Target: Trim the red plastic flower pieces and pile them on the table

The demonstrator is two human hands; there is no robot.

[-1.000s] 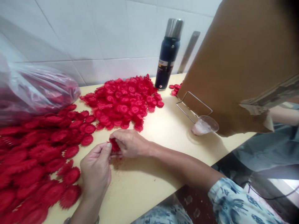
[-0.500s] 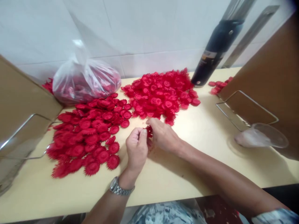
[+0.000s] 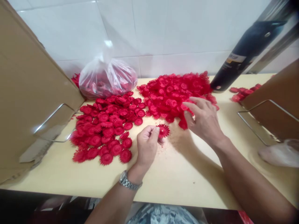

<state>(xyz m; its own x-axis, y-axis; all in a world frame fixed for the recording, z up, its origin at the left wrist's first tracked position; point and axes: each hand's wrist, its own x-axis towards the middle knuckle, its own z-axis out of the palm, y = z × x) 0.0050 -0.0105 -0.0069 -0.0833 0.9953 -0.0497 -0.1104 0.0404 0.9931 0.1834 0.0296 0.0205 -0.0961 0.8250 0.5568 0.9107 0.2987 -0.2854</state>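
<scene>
Head view: cream tabletop (image 3: 173,186), red crumbs (image 3: 169,140) scattered just right of the left hand (image 3: 147,144), one dark speck nearer the front edge. White tiled wall (image 3: 149,28) runs along the back.

Left hand pinches one toothed red flower piece (image 3: 164,131) between thumb and fingers, just above the table, in front of the gap between two red piles. Metal watch (image 3: 128,181) on that wrist. Right hand (image 3: 205,119): fingers parted and bent at the near edge of the right pile (image 3: 175,90); can't tell if the fingertips touch any of it.

Left pile (image 3: 105,129) sits beside the left hand. Tied clear bag (image 3: 108,81) of red stuff behind it, near the wall. Dark bottle (image 3: 245,56) at the back, right of the right pile; few loose red pieces (image 3: 244,91) past it.

Cardboard panels at left (image 3: 35,84) and right (image 3: 277,102), wire bracket at each. Clear plastic container (image 3: 283,154) by the right one, cut by the frame edge.
</scene>
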